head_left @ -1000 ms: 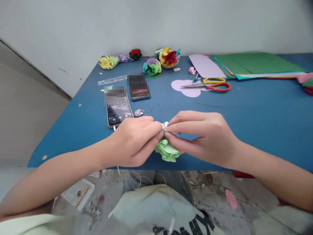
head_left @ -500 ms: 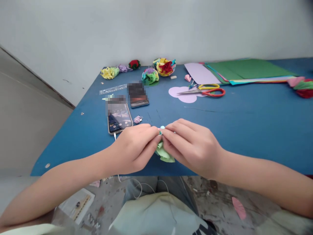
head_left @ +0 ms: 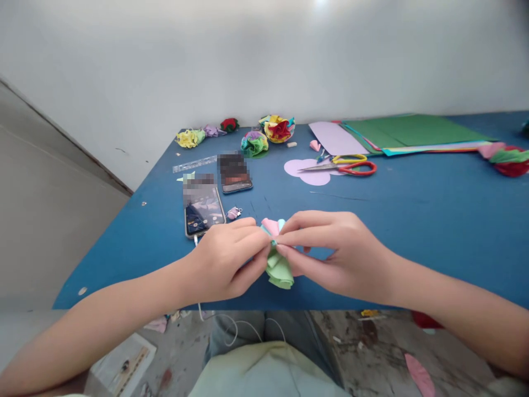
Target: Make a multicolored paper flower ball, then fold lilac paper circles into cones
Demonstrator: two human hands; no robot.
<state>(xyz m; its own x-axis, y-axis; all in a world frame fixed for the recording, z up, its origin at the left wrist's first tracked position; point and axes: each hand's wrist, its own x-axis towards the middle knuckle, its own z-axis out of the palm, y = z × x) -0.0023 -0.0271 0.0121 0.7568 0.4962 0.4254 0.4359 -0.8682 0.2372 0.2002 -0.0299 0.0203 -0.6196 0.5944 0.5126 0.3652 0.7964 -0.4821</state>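
Note:
Between my hands, just above the near edge of the blue table, is a paper flower (head_left: pixel 280 270) with folded light green, pink and pale blue layers. My left hand (head_left: pixel 229 256) pinches it from the left near its gathered middle. From the right, my right hand (head_left: pixel 330 251) has thumb and forefinger closed at the same spot, where a small teal bit shows. Its other fingers are partly behind the flower. The exact contact between the fingertips is partly hidden.
Scissors (head_left: pixel 347 166) lie on a lilac paper flower shape (head_left: pixel 303 173). Two phones, one a cabled phone (head_left: pixel 202 212), lie to the left near a clear ruler (head_left: pixel 194 164). Finished paper flowers (head_left: pixel 280 128) and stacked coloured paper (head_left: pixel 417 132) line the back. A thin wire (head_left: pixel 339 195) lies in front.
My right hand's fingers have spread and lifted somewhat, so more of the flower, including its pink and blue layers, shows. The whole view has tilted slightly upward.

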